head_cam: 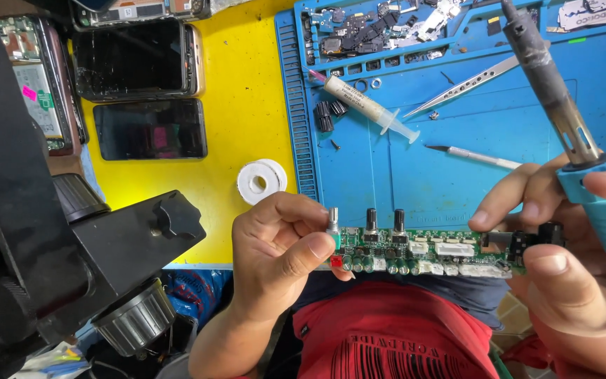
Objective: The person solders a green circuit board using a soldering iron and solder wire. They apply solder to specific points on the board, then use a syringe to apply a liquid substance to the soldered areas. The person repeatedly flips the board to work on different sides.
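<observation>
Head view looking straight down: left hand [275, 249] is pinched closed on the left end of a long green circuit board [422, 251], thumb on top, fingers wrapped behind near the silver knob shaft. Right hand [569, 245] is closed too, doing double duty: fingertips pinch the board's right end by the black jack, and the blue-handled soldering iron [576, 140] is tucked in the same hand, its tip pointing up toward 12 o'clock, away from the board.

The board hangs in the air just above the lap, off the desk's near edge. It looks light and stiff, but I'd call it fragile: three upright potentiometer shafts, a row of little capacitors and white connectors along the edge. Edges and ends seem the safe places to hold; the parts would snag or bend.

Out at 12 o'clock from the board sits a blue silicone work mat [415, 168] with a syringe [366, 105], tweezers [464, 88] and a thin probe [475, 156]. At 10 o'clock, a white solder spool [261, 181] on the yellow desk [247, 91], then dark phones [150, 128] further out. A black microscope stand [71, 238] crowds the 9 o'clock side, so elbow room looks tight.
</observation>
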